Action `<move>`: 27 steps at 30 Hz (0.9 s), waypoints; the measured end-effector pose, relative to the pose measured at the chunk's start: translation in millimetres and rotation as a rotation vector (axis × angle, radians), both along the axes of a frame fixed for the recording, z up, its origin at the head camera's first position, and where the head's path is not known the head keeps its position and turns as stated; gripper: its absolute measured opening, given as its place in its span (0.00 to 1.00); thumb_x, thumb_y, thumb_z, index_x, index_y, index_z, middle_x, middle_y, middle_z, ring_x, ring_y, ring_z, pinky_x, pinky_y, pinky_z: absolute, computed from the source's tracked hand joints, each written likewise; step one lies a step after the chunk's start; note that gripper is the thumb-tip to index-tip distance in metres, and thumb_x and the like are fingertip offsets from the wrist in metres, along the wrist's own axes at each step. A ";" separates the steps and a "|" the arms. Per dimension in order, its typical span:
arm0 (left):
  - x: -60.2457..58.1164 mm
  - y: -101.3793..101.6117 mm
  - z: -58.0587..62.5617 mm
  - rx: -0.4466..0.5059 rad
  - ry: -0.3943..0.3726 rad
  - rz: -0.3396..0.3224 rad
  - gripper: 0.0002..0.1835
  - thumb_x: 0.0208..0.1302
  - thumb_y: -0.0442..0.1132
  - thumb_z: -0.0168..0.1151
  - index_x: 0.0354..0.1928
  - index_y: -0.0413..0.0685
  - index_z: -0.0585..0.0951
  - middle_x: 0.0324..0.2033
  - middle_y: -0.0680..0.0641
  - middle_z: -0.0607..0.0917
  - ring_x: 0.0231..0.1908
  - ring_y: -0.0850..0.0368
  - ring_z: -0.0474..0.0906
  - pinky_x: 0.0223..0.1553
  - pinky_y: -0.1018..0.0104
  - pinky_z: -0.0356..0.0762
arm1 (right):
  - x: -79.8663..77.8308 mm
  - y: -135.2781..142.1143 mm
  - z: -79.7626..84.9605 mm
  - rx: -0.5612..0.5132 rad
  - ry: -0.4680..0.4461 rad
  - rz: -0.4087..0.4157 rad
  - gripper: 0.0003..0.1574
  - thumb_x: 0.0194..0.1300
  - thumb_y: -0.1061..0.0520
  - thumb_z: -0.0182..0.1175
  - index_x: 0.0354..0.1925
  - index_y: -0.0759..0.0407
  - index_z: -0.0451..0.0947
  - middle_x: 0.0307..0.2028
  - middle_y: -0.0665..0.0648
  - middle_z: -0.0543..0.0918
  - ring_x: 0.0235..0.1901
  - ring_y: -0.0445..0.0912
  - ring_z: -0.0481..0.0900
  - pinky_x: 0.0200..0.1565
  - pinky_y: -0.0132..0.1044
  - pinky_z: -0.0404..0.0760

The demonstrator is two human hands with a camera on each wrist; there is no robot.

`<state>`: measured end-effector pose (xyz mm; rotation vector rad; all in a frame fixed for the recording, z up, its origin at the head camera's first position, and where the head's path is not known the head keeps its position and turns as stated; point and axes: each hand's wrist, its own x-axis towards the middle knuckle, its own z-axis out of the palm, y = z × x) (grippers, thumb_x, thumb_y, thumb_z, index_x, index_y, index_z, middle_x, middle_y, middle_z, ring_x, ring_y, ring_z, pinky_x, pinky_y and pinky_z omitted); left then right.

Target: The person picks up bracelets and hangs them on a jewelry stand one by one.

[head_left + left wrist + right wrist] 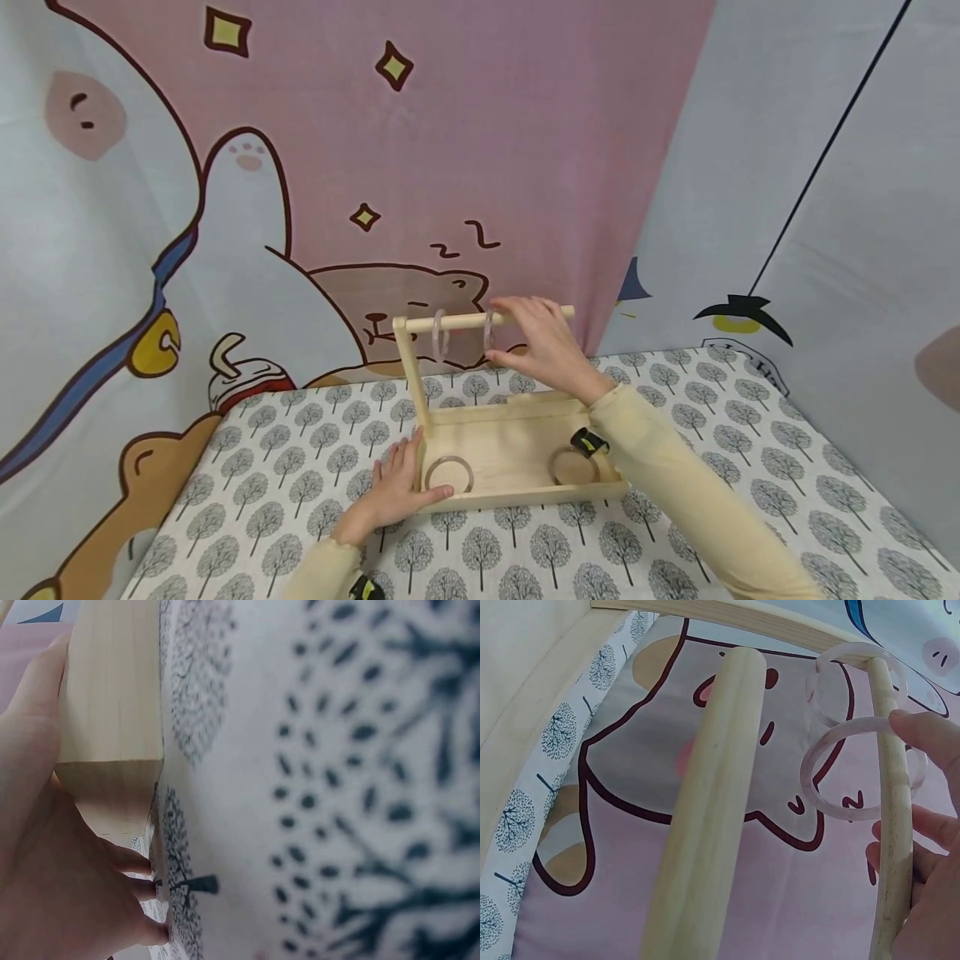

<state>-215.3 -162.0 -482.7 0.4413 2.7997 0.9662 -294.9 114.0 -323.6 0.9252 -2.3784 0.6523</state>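
Note:
A light wooden bangle stand (525, 497) has a tray base and a raised horizontal bar (465, 322). Two pale, translucent bangles hang on the bar: one bangle (437, 337) nearer the left post, and another bangle (808, 776) at my right hand (546, 343). That hand pinches the second bangle beside the bar, its fingertips at the ring's rim in the right wrist view. My left hand (393, 493) grips the left front corner of the base, thumb over the front edge and fingers along the side. In the left wrist view the wood lies between thumb and fingers.
Inside the tray lie two more bangles, a left one (471, 473) and a right one (552, 467). A thick wooden rod (712, 802) crosses the right wrist view's foreground. Tree-patterned cloth (300, 483) covers the table; a cartoon curtain (525, 150) hangs behind.

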 end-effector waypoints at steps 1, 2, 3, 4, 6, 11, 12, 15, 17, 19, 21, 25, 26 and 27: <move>-0.1 -0.1 0.1 -0.001 0.001 0.001 0.58 0.58 0.63 0.64 0.76 0.42 0.42 0.69 0.22 0.47 0.68 0.24 0.39 0.62 0.27 0.32 | 0.0 -0.1 0.2 -0.002 -0.001 0.001 0.45 0.54 0.44 0.72 0.65 0.59 0.68 0.60 0.56 0.75 0.59 0.51 0.70 0.67 0.50 0.53; -0.2 -0.1 0.1 0.000 0.002 0.001 0.58 0.58 0.63 0.64 0.76 0.42 0.42 0.69 0.22 0.47 0.68 0.24 0.39 0.62 0.27 0.32 | 0.0 -0.2 0.3 -0.003 -0.002 0.001 0.46 0.54 0.44 0.72 0.65 0.60 0.68 0.60 0.56 0.74 0.59 0.52 0.70 0.67 0.50 0.53; -0.3 -0.2 0.2 0.000 0.001 0.001 0.58 0.58 0.63 0.64 0.76 0.42 0.42 0.69 0.22 0.47 0.68 0.24 0.39 0.62 0.27 0.32 | -0.1 -0.2 0.4 -0.005 -0.003 0.001 0.46 0.54 0.45 0.72 0.65 0.60 0.68 0.60 0.57 0.74 0.59 0.52 0.70 0.67 0.50 0.53; -0.2 -0.2 0.3 0.000 0.002 0.001 0.58 0.58 0.63 0.64 0.76 0.42 0.42 0.69 0.22 0.47 0.68 0.23 0.39 0.62 0.27 0.32 | -0.1 -0.3 0.5 -0.005 -0.005 0.000 0.46 0.54 0.45 0.72 0.65 0.60 0.68 0.60 0.57 0.74 0.59 0.52 0.70 0.67 0.50 0.53; -0.4 -0.2 -0.1 0.002 0.002 -0.001 0.58 0.58 0.63 0.64 0.76 0.42 0.42 0.69 0.22 0.47 0.68 0.23 0.39 0.62 0.26 0.32 | 0.1 -0.2 0.7 -0.007 -0.009 0.000 0.47 0.54 0.45 0.72 0.65 0.61 0.67 0.61 0.57 0.74 0.59 0.52 0.70 0.67 0.50 0.53; -0.9 -0.3 -1.9 0.001 0.011 -0.004 0.57 0.58 0.62 0.64 0.76 0.43 0.42 0.69 0.22 0.47 0.68 0.23 0.39 0.61 0.26 0.32 | 1.2 0.2 1.4 -0.016 -0.016 0.008 0.48 0.54 0.45 0.73 0.66 0.62 0.66 0.60 0.57 0.75 0.59 0.51 0.70 0.67 0.49 0.53; -0.9 -0.3 -2.1 0.002 0.013 -0.004 0.57 0.58 0.62 0.64 0.76 0.43 0.42 0.69 0.22 0.47 0.68 0.23 0.39 0.61 0.25 0.32 | 1.6 0.3 1.7 -0.022 -0.016 0.014 0.48 0.54 0.46 0.73 0.66 0.62 0.66 0.60 0.57 0.75 0.59 0.51 0.70 0.67 0.49 0.53; -0.7 -0.3 -3.3 0.003 0.015 -0.005 0.57 0.58 0.63 0.64 0.76 0.42 0.42 0.69 0.22 0.47 0.67 0.23 0.39 0.61 0.25 0.32 | 3.2 2.1 1.8 -0.053 -0.020 0.037 0.48 0.54 0.47 0.73 0.66 0.63 0.66 0.60 0.57 0.75 0.58 0.50 0.70 0.67 0.49 0.53; -0.6 -0.3 -3.8 0.003 0.019 -0.005 0.58 0.58 0.63 0.64 0.76 0.42 0.42 0.69 0.22 0.47 0.67 0.23 0.39 0.61 0.25 0.32 | 4.9 4.3 1.3 -0.077 -0.022 0.053 0.47 0.54 0.47 0.73 0.66 0.62 0.66 0.60 0.56 0.75 0.58 0.49 0.71 0.66 0.50 0.53; -0.5 -0.2 -3.8 0.003 0.021 -0.004 0.58 0.58 0.63 0.64 0.76 0.42 0.42 0.69 0.22 0.48 0.67 0.23 0.40 0.61 0.25 0.32 | 7.0 7.0 0.6 -0.100 -0.026 0.071 0.46 0.54 0.48 0.73 0.66 0.62 0.66 0.60 0.56 0.75 0.59 0.49 0.70 0.66 0.51 0.53; -0.3 -0.2 -3.7 0.006 0.021 -0.002 0.58 0.58 0.63 0.64 0.76 0.42 0.42 0.69 0.22 0.48 0.68 0.23 0.39 0.61 0.25 0.32 | 9.2 10.1 -0.8 -0.114 -0.028 0.087 0.46 0.55 0.49 0.73 0.66 0.62 0.66 0.61 0.57 0.74 0.59 0.50 0.70 0.66 0.51 0.53; -0.2 -0.5 -3.1 0.010 0.025 -0.001 0.57 0.59 0.62 0.64 0.76 0.41 0.42 0.69 0.24 0.49 0.68 0.24 0.40 0.61 0.25 0.32 | 15.2 16.9 -3.1 -0.132 -0.020 0.119 0.46 0.55 0.52 0.73 0.66 0.65 0.64 0.62 0.60 0.73 0.61 0.52 0.69 0.65 0.55 0.55; -0.1 -0.6 -3.0 0.006 0.032 -0.002 0.57 0.59 0.63 0.63 0.76 0.41 0.42 0.69 0.24 0.49 0.68 0.25 0.40 0.61 0.25 0.32 | 17.3 18.8 -3.5 -0.137 -0.021 0.127 0.46 0.56 0.53 0.72 0.66 0.65 0.64 0.62 0.61 0.72 0.61 0.53 0.68 0.65 0.56 0.55; 0.2 -0.7 -2.9 -0.002 0.042 -0.002 0.57 0.59 0.63 0.63 0.76 0.41 0.43 0.69 0.24 0.49 0.68 0.25 0.41 0.61 0.25 0.33 | 19.8 20.6 -3.7 -0.141 -0.028 0.133 0.46 0.56 0.54 0.72 0.67 0.65 0.63 0.63 0.61 0.71 0.62 0.54 0.67 0.65 0.56 0.56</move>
